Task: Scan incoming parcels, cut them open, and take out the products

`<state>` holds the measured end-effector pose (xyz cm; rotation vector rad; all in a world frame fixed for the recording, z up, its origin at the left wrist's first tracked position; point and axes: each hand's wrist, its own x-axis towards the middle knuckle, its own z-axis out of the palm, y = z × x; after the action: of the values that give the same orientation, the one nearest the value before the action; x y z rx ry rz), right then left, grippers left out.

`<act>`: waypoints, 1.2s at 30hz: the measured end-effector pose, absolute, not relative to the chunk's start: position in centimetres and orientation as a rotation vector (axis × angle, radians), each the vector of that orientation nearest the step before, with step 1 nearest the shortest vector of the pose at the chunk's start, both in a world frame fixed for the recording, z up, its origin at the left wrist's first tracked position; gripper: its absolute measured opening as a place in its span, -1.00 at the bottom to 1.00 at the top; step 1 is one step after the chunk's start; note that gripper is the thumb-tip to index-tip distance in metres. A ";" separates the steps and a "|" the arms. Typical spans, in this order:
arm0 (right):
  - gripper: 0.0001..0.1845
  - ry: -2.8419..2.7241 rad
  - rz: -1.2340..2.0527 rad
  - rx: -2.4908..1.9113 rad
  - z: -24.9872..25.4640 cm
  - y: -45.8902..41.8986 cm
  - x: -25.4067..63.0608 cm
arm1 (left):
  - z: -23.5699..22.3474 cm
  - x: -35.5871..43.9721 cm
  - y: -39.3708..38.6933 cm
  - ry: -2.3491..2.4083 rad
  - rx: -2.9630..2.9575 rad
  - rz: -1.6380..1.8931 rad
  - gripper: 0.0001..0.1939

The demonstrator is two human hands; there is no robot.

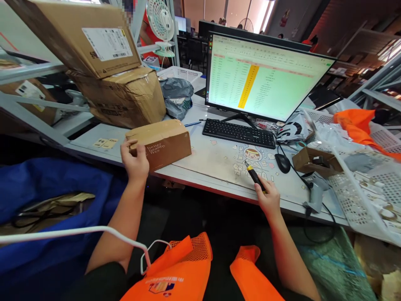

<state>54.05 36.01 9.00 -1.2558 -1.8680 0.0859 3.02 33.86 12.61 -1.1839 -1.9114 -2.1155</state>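
A brown cardboard box (171, 144) with white print on its front side lies at the left front of the desk. My left hand (135, 161) grips its left end, fingers bent round the edge and thumb on the front. In my right hand (268, 195), at the desk's front edge, is a black and yellow utility knife (255, 176). Its tip points away from me, over the cartoon print on the desk mat (216, 161). Knife and box are well apart.
Behind the mat stand a keyboard (238, 133) and a monitor (266, 79). A mouse (282, 163), a barcode scanner (316, 192) and a white plastic basket (360, 192) are on the right. Two stacked cartons (125, 94) rise at the left. A white cable (94, 229) crosses low in front.
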 end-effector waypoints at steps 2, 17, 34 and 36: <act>-0.57 -1.914 0.112 -1.179 10.1 35.6 52.5 | 13.4 1.7 36.4 -1.913 -1.010 -2.265 -0.86; -0.59 -2.271 0.053 -0.692 13.9 36.6 42.5 | 14.9 8.9 40.1 -1.537 -1.995 -1.727 -0.31; -0.54 -2.114 0.007 -0.976 13.2 39.9 48.0 | 15.1 10.1 36.9 -1.331 -2.206 -1.240 -0.19; -0.54 -2.021 0.025 -0.952 13.6 38.8 48.5 | 15.7 8.3 37.4 -1.424 -2.261 -1.154 -0.11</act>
<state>48.47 38.84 13.63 -0.9523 -2.0213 0.0248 8.26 37.44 15.67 -2.2613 -1.4236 -1.1535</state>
